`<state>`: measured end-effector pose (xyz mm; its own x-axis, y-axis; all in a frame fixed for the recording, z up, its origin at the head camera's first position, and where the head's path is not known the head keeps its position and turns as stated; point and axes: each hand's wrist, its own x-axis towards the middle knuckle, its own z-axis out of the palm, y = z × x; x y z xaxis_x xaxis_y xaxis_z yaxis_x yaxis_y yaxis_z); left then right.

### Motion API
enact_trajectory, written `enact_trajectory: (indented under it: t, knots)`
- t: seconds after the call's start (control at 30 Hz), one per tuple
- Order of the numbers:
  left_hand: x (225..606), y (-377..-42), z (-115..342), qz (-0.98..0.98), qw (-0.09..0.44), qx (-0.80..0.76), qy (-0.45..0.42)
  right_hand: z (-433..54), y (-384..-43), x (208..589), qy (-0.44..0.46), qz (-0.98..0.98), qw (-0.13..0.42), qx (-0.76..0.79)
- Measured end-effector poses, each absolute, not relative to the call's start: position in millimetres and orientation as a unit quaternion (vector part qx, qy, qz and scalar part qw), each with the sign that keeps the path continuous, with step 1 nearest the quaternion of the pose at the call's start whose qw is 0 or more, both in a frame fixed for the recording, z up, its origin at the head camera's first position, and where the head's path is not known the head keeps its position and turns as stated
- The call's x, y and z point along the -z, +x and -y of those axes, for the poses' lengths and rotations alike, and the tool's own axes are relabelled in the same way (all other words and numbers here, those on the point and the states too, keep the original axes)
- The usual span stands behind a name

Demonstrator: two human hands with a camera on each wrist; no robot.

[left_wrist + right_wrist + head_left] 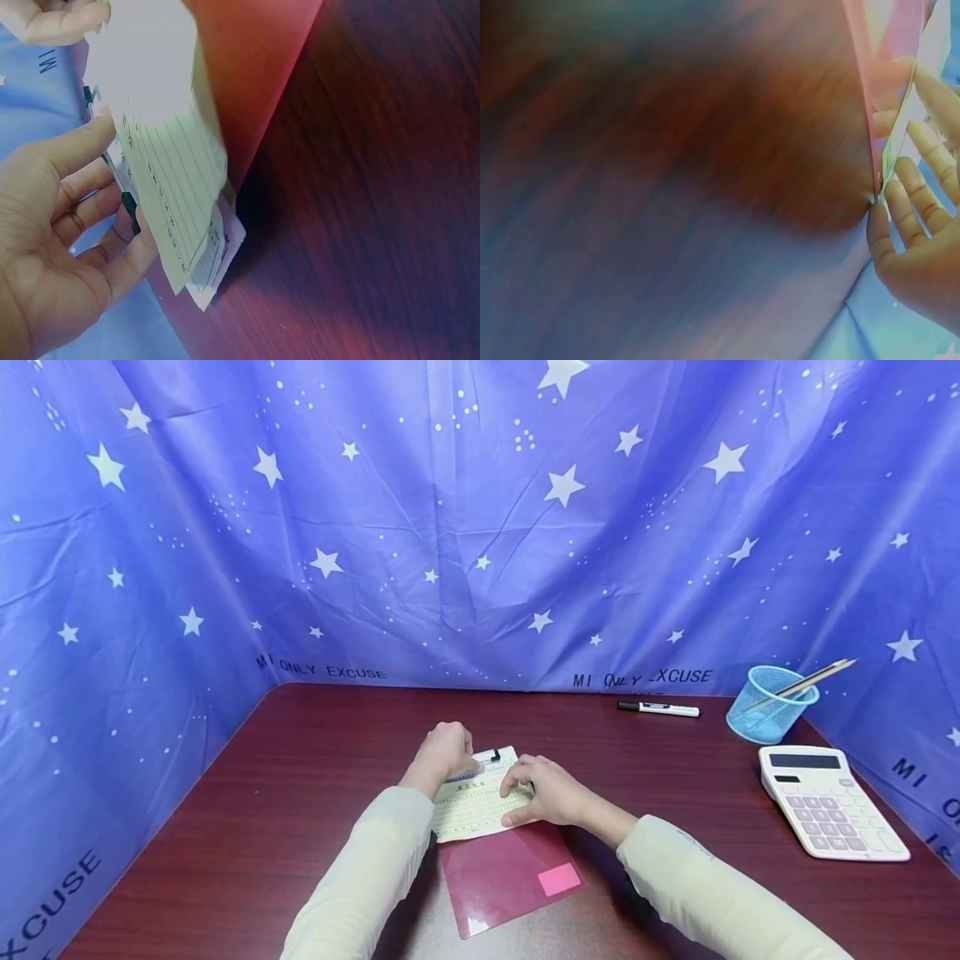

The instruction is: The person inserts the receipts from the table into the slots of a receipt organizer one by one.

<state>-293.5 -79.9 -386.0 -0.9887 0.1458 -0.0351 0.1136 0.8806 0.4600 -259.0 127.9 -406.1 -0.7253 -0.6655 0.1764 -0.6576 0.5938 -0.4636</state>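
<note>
A translucent red clipboard (510,885) with a pink label lies on the table. On its upper part rests a stack of printed forms (468,814), a yellowish sheet on top and whitish and pinkish ones beneath. A metal clip (489,757) with black ends is at the board's top. My left hand (444,753) grips at this clip, its thumb by the paper edge and fingers curled behind, as the left wrist view shows. My right hand (546,789) touches the right side of the forms with loosely bent, spread fingers (922,195).
On the dark red wooden table (315,752), a black-capped marker (660,709) lies at the back. A light blue mesh pen cup (767,714) holding pencils (817,678) and a white calculator (832,810) stand at the right. A blue starry curtain (465,568) borders the table.
</note>
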Motion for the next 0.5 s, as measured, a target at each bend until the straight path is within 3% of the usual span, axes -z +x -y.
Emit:
enact_trajectory:
  t: [0.5]
  knots:
    - [385.3,-294.1,81.6,-0.969,0.034,-0.230,0.078,-123.1,-264.5,408.8,-0.351,-0.894,0.014,0.278]
